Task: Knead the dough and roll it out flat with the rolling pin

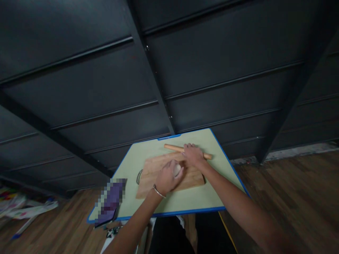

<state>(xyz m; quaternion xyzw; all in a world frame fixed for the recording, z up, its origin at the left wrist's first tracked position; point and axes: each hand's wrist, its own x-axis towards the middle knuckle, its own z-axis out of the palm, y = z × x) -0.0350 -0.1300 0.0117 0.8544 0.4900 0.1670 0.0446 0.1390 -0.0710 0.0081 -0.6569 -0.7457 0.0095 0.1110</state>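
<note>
Two hands are holding things: my left hand (167, 177) is cupping a pale round piece (177, 170) (dough, perhaps) over the wooden board (150, 176); my right hand (193, 155) is gripping the rolling pin (173, 147) at its far edge. I'm seemingly readying both; bringing the pin nearer would be calling for a level grip.

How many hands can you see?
2. The left hand is over the board, holding a pale lump; the right hand is on the rolling pin. No others show.
</note>
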